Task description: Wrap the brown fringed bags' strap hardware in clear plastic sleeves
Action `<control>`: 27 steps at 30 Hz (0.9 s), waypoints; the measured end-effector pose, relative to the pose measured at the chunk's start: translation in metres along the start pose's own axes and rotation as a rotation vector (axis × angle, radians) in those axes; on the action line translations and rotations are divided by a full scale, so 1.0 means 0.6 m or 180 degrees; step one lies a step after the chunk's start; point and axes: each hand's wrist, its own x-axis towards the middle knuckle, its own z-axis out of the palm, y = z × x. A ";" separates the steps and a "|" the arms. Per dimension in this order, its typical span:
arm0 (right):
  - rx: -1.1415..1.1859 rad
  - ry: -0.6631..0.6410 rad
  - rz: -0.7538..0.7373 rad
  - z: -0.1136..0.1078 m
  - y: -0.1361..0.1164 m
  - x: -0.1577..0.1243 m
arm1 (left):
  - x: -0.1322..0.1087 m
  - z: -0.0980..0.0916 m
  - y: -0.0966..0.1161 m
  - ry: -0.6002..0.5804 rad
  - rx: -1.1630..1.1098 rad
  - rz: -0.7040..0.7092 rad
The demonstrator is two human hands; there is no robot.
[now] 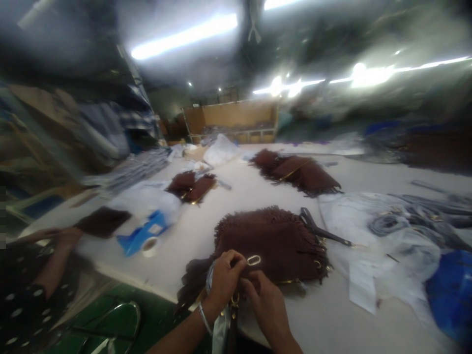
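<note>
Both hands work close together over the near edge of a pile of brown fringed suede bags (273,236). The fingers of my left hand (224,278) are pinched together at the top end of a dark strap (232,327) with a gold clasp. My right hand (268,305) faces it, thumb and forefinger closed at the same end. Fingertips hide exactly where they grip. A gold oval ring (253,260) lies just beyond them on the suede. Dark fringe hangs left of my left wrist, over the table edge.
On the white table (199,231) lie a blue tape dispenser (145,231), a white tape roll (149,247) and more brown fringed pieces (295,172). Coiled straps (391,221) on plastic wrap are at right. A co-worker's hands (68,238) touch a dark brown piece at left.
</note>
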 end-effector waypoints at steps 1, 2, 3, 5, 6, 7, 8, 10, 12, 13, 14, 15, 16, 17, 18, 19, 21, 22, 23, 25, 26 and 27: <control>-0.0171 0.0011 0.0056 0.003 -0.006 0.004 | 0.000 0.000 0.000 0.0006 -0.0042 -0.0034; -0.0342 0.0025 0.0102 0.006 -0.012 0.009 | 0.000 0.000 -0.001 0.0008 -0.0081 -0.0067; -0.0486 0.0035 0.0134 0.009 -0.016 0.013 | 0.001 0.000 -0.001 0.0004 -0.0114 -0.0099; -0.0600 0.0039 0.0176 0.011 -0.019 0.018 | 0.002 0.000 -0.003 -0.0001 -0.0170 -0.0155; -0.0533 0.0040 0.0176 0.011 -0.018 0.019 | 0.003 0.000 -0.005 0.0006 -0.0194 -0.0182; -0.0370 0.0036 0.0162 0.011 -0.015 0.020 | 0.003 0.001 -0.006 0.0016 -0.0216 -0.0199; -0.0125 0.0021 0.0146 0.009 -0.011 0.020 | 0.004 0.002 -0.008 0.0024 -0.0231 -0.0204; 0.0497 -0.0037 0.0165 0.007 -0.001 0.019 | 0.004 0.003 -0.011 0.0046 -0.0233 -0.0189; 0.1125 -0.0151 0.0348 0.007 0.010 0.020 | 0.004 0.004 -0.013 0.0050 -0.0222 -0.0147; 0.1388 -0.0219 0.0467 0.007 0.015 0.021 | 0.005 0.005 -0.014 0.0045 -0.0227 -0.0135; 0.1589 -0.0276 0.0556 0.008 0.018 0.022 | 0.005 0.005 -0.014 0.0038 -0.0241 -0.0130; 0.1716 -0.0308 0.0595 0.009 0.020 0.023 | 0.005 0.004 -0.015 0.0029 -0.0259 -0.0127; 0.1761 -0.0322 0.0593 0.010 0.020 0.025 | 0.006 0.004 -0.015 0.0019 -0.0273 -0.0128; 0.1738 -0.0327 0.0560 0.010 0.019 0.025 | 0.006 0.003 -0.015 0.0013 -0.0279 -0.0135; 0.1674 -0.0335 0.0512 0.008 0.018 0.026 | 0.006 0.003 -0.015 0.0003 -0.0275 -0.0143; 0.1590 -0.0350 0.0470 0.005 0.015 0.025 | 0.007 0.002 -0.015 -0.0009 -0.0265 -0.0148; 0.1365 -0.0357 0.0398 -0.007 0.013 0.022 | 0.006 0.001 -0.015 -0.0024 -0.0225 -0.0149; 0.1215 -0.0315 0.0367 -0.016 0.014 0.019 | 0.006 0.000 -0.014 -0.0028 -0.0198 -0.0133; 0.1052 -0.0229 0.0345 -0.025 0.017 0.015 | 0.005 0.000 -0.014 -0.0020 -0.0170 -0.0104; 0.0758 -0.0062 0.0337 -0.043 0.029 0.004 | 0.003 0.000 -0.012 0.0009 -0.0110 -0.0029; 0.0655 -0.0017 0.0349 -0.050 0.037 -0.003 | 0.002 -0.001 -0.011 0.0018 -0.0077 0.0013; 0.0585 -0.0013 0.0362 -0.055 0.046 -0.010 | 0.001 0.000 -0.010 0.0028 -0.0042 0.0055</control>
